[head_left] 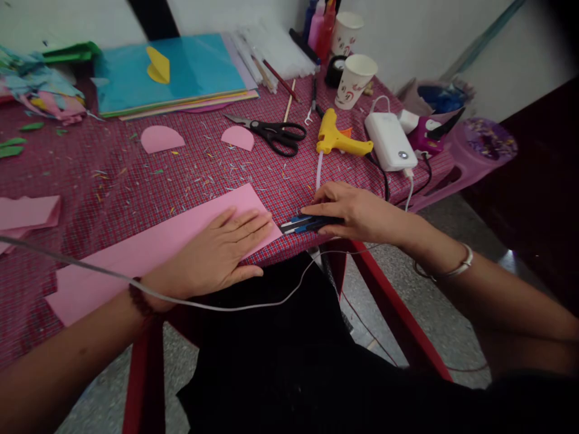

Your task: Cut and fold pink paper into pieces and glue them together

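Note:
A folded sheet of pink paper [149, 247] lies along the front edge of the table. My left hand [217, 253] rests flat on it, fingers stretched out toward its right corner. At that corner, a blue and black utility knife [307, 223] lies low over the tablecloth with its tip pointing left at the paper. My right hand [353, 211] has its fingers around the knife's handle. Beyond the sheet are two rounded pink paper cut-outs [161, 138] and black-handled scissors [275, 132].
A yellow glue gun [341, 138] and a white power bank [391, 141] stand at the right, near paper cups [355, 81]. Coloured sheets [190, 66] are stacked at the back. A pale cable [217, 306] crosses in front of my left wrist. Scraps litter the checked tablecloth [113, 181].

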`<state>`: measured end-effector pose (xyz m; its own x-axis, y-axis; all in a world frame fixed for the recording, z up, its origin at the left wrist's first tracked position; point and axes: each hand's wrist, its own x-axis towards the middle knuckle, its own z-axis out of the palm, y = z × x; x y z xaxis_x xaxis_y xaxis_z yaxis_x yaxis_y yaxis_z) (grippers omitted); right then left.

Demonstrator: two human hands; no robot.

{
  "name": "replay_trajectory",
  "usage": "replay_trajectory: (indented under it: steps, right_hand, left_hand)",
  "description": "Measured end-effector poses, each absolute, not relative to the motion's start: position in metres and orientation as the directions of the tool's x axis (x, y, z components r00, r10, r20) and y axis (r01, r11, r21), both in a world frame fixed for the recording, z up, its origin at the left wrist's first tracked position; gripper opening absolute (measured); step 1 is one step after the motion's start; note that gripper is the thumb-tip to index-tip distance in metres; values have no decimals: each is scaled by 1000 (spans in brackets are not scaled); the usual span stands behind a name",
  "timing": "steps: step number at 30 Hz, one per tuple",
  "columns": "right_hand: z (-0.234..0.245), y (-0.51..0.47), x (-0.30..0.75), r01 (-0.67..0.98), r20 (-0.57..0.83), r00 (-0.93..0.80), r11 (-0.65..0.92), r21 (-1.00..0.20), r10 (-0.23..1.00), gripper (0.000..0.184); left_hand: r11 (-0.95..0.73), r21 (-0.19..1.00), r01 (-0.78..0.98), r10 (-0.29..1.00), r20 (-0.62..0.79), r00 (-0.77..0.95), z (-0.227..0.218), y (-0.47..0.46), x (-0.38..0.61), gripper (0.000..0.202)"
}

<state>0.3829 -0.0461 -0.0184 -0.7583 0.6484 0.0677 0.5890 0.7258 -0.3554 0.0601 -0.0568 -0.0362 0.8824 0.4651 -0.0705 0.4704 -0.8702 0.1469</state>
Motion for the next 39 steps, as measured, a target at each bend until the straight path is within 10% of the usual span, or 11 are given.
replay_trajectory:
  steps: [32,39]
  right_hand:
    - [-23,-69,379,605,110,-698,665,-439,708,42]
    - [-23,-69,379,627,71,-698,656,-420,713,41]
  left_hand:
    - [-811,333,481,492,-55,869,-31,-50,56,62]
    - [-758,98,645,648,-10,762,-47,-39,22,50]
